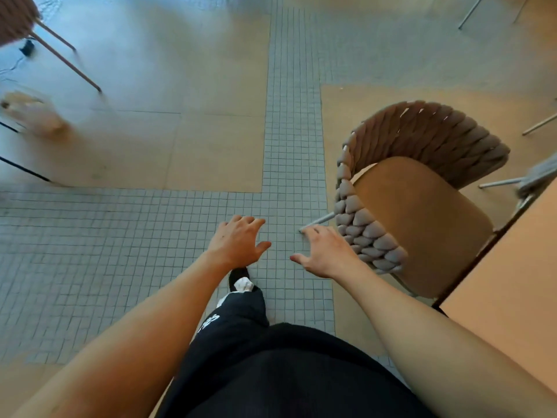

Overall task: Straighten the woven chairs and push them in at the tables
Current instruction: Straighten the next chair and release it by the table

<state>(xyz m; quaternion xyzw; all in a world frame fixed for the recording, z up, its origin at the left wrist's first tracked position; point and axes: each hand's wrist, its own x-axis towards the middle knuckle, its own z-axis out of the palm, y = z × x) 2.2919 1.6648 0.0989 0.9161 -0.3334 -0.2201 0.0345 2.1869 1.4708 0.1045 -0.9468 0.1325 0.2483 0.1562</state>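
A woven chair (422, 206) with a tan seat and a thick grey-brown braided backrest stands at the right, its seat turned toward the light wooden table (512, 282) at the right edge. My right hand (327, 251) hovers open with spread fingers just left of the chair's braided armrest, close to it but apart. My left hand (238, 242) is open too, fingers spread, over the tiled floor further left. Neither hand holds anything. Another woven chair (18, 22) shows partly at the top left, blurred.
A strip of small grey tiles (295, 116) runs up the middle between tan floor panels. Thin metal chair legs (476, 10) show at the top right and right edge. A blurred pale object (33, 113) sits at the left. My dark-trousered leg and shoe (239, 282) are below the hands.
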